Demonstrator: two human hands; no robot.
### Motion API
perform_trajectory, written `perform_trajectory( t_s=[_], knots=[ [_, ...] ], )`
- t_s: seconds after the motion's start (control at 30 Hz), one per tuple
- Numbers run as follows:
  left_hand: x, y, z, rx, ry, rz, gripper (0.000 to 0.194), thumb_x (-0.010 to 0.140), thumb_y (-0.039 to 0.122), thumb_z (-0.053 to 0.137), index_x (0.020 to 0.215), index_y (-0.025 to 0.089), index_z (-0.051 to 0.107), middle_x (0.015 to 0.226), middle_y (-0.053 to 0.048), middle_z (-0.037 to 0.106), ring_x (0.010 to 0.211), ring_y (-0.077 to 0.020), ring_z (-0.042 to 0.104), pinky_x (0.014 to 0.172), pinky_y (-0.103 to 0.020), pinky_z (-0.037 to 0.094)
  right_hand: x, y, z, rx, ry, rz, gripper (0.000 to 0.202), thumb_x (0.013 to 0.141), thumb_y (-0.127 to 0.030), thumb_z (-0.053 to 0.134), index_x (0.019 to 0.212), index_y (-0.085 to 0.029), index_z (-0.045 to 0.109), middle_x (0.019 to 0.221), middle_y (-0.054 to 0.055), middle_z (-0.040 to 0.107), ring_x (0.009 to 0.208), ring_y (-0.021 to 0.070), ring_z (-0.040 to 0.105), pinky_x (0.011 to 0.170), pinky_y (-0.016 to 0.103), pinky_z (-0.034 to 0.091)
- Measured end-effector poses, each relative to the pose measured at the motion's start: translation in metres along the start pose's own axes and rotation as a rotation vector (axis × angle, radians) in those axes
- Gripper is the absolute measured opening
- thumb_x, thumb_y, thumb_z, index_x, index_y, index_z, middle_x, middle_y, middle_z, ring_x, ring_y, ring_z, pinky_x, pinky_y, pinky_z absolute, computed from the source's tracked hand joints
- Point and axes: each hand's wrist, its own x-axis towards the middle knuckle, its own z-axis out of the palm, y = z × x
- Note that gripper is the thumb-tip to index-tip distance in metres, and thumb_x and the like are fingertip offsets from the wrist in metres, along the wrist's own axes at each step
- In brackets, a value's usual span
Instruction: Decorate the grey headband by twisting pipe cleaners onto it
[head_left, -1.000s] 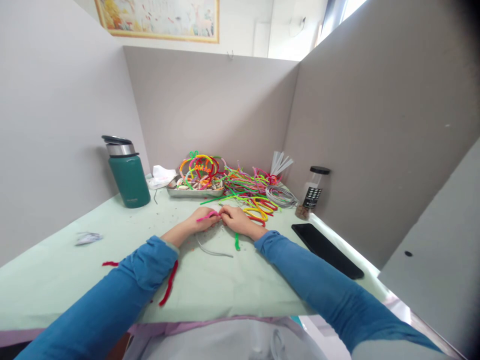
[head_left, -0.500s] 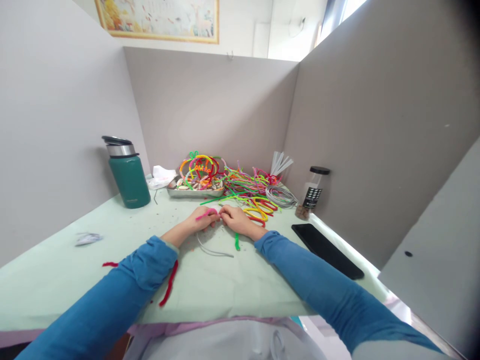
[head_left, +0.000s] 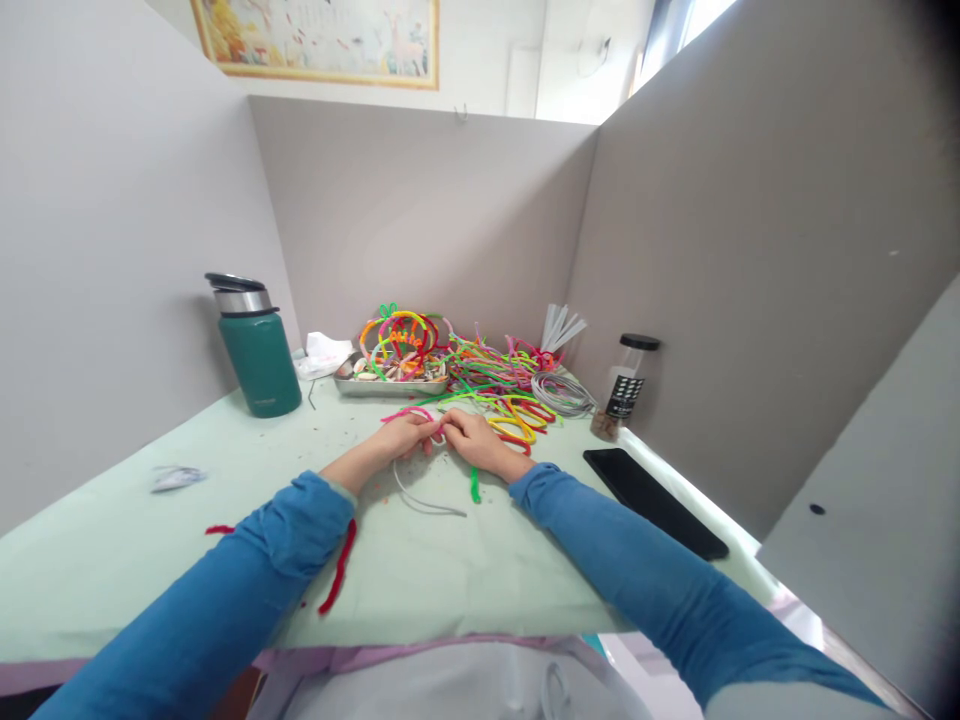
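Observation:
My left hand (head_left: 409, 438) and my right hand (head_left: 469, 435) meet fingertip to fingertip over the middle of the table. Both are closed in a pinch on a pink pipe cleaner (head_left: 409, 411), whose loose end curves out beyond my left knuckles. From under my left hand a thin grey wire (head_left: 420, 503) trails toward me in a bend. A short green pipe cleaner (head_left: 475, 486) sticks out below my right hand. Near my left sleeve lies a dark red pipe cleaner (head_left: 339, 568). My fingers hide where the pink piece and the wire meet.
At the back, a metal tray (head_left: 390, 388) holds a colourful pipe-cleaner piece. Beside it are a heap of pipe cleaners (head_left: 495, 365) and a grey wire coil (head_left: 564, 394). A green bottle (head_left: 260, 360) stands left; a clear jar (head_left: 624, 390) and a black phone (head_left: 652, 500) are right.
The pink pipe cleaner's loose end has swung from across my left hand to beyond it, away from me. My left fingers have shifted slightly; my right hand has hardly moved.

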Motion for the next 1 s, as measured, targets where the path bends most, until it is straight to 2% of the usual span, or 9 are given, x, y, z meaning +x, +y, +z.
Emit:
perform_trajectory(
  t_s=[0.13, 0.3, 0.43, 0.63, 0.8, 1.0],
  knots=[
    [-0.0011, -0.0006, -0.0006, 0.001, -0.011, 0.032, 0.047, 0.076, 0.055, 0.047, 0.079, 0.01, 0.059, 0.06, 0.0, 0.057, 0.031, -0.0029, 0.03, 0.034, -0.022, 0.018, 0.0004, 0.0025, 0.0015, 0.005, -0.002, -0.016, 0.013, 0.083, -0.017, 0.044, 0.081, -0.017, 0.057, 0.069, -0.001, 0.058, 0.063, 0.0112, 0.049, 0.059, 0.022, 0.033],
    [0.0026, -0.0037, 0.0008, 0.127, 0.012, 0.011, 0.05, 0.076, 0.06, 0.043, 0.077, 0.012, 0.058, 0.061, -0.001, 0.059, 0.033, -0.0049, 0.039, 0.033, -0.02, 0.026, 0.0021, 0.0068, 0.0049, -0.007, -0.01, 0.002, 0.011, 0.082, -0.017, 0.047, 0.079, -0.017, 0.058, 0.07, -0.001, 0.059, 0.062, 0.0108, 0.049, 0.059, 0.022, 0.032],
    [0.0036, -0.0026, 0.0015, 0.183, 0.01, 0.012, 0.047, 0.077, 0.057, 0.042, 0.078, 0.013, 0.057, 0.064, -0.001, 0.061, 0.034, -0.0052, 0.043, 0.033, -0.018, 0.028, 0.0031, 0.0068, 0.0047, 0.015, -0.014, 0.03, 0.01, 0.081, -0.017, 0.047, 0.077, -0.017, 0.057, 0.068, -0.001, 0.058, 0.062, 0.0109, 0.049, 0.059, 0.022, 0.032],
    [0.0042, -0.0027, -0.0008, 0.201, -0.032, 0.032, 0.034, 0.076, 0.046, 0.045, 0.079, 0.013, 0.054, 0.067, -0.001, 0.062, 0.034, -0.005, 0.043, 0.032, -0.018, 0.029, 0.0038, 0.0037, 0.0026, 0.052, -0.015, 0.059, 0.009, 0.081, -0.016, 0.048, 0.079, -0.017, 0.057, 0.067, -0.001, 0.058, 0.062, 0.011, 0.05, 0.059, 0.022, 0.033],
    [0.0013, -0.0012, -0.0015, 0.196, -0.052, 0.056, 0.028, 0.077, 0.039, 0.042, 0.072, 0.014, 0.052, 0.068, -0.002, 0.063, 0.034, -0.0054, 0.043, 0.031, -0.019, 0.029, 0.0037, 0.0035, 0.0023, 0.059, -0.01, 0.067, 0.008, 0.081, -0.018, 0.049, 0.079, -0.017, 0.057, 0.067, -0.001, 0.059, 0.063, 0.0113, 0.051, 0.06, 0.022, 0.034],
    [0.0002, -0.0019, -0.0022, 0.164, -0.068, 0.083, 0.03, 0.077, 0.041, 0.044, 0.068, 0.014, 0.052, 0.063, -0.002, 0.061, 0.034, -0.0063, 0.044, 0.032, -0.019, 0.03, 0.0035, 0.0027, 0.0021, 0.05, -0.014, 0.082, 0.008, 0.081, -0.019, 0.05, 0.078, -0.017, 0.058, 0.067, 0.0, 0.059, 0.062, 0.0116, 0.05, 0.059, 0.023, 0.034]
  ],
)
